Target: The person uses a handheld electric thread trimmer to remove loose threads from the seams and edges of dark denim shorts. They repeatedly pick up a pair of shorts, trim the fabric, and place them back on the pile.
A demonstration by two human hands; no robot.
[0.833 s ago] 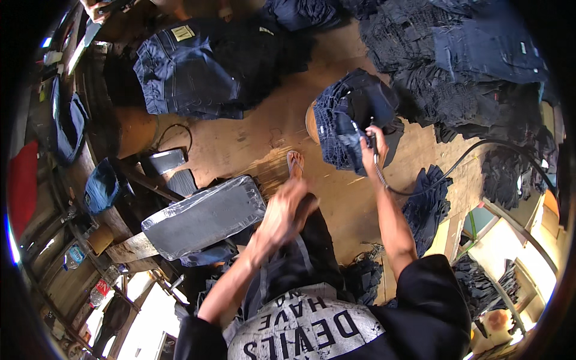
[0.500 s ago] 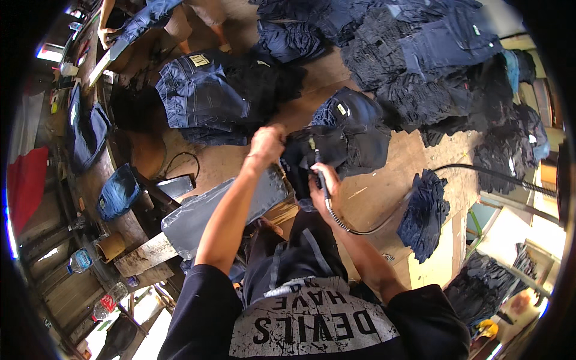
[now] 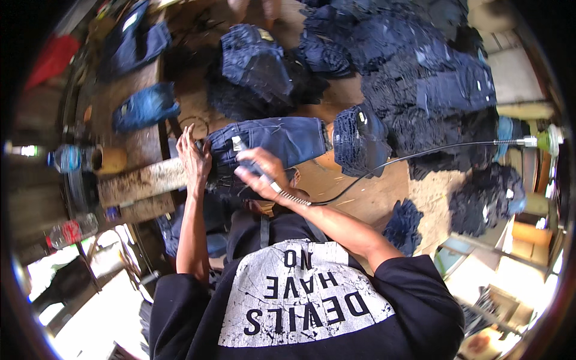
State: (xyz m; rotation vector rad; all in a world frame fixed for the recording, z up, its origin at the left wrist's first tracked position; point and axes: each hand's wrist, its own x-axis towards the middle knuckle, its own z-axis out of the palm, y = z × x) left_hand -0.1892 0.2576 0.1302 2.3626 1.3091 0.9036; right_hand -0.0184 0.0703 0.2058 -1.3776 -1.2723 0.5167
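A rolled blue denim piece (image 3: pixel 146 108) lies by the right edge of the wooden tabletop (image 3: pixel 141 141), above a pale plank (image 3: pixel 144 182). My left hand (image 3: pixel 195 161) is spread at the plank's right end, gripping nothing; whether it touches the cloth I can't tell. Blue jeans (image 3: pixel 282 141) stretch sideways, right of the tabletop's edge. Over their near side my right hand (image 3: pixel 271 174), blurred, is closed round a dark tool (image 3: pixel 254 168), its cable (image 3: pixel 336 198) trailing right.

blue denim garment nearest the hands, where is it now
In the head view, the blue denim garment lies just left of centre: left hand beside its left end, right hand over its lower edge.
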